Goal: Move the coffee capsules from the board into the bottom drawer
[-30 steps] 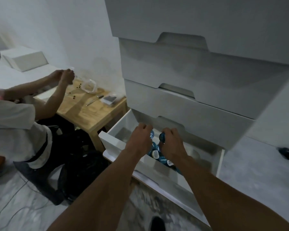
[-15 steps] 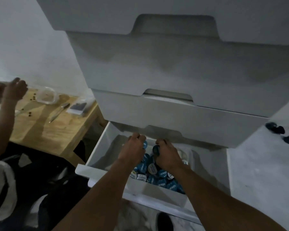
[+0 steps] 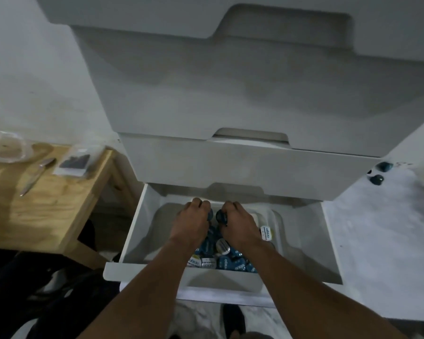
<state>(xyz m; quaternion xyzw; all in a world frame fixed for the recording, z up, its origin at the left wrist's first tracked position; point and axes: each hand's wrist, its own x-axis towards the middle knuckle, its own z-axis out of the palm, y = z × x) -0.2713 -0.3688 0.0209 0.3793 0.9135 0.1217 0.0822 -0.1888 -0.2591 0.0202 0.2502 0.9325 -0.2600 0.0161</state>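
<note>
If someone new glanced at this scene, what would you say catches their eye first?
Most likely the two hands, left hand and right hand, reaching side by side into the open bottom drawer, each closed on a dark capsule. Under them lies a heap of blue coffee capsules near the drawer's front. A few more capsules lie on the pale surface at far right, and a wooden table stands to the left.

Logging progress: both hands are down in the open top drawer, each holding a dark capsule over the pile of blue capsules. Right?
Not quite: the head view shows it is the bottom drawer that is open, not the top. Left hand and right hand each hold a dark capsule over the pile of blue capsules.
</note>
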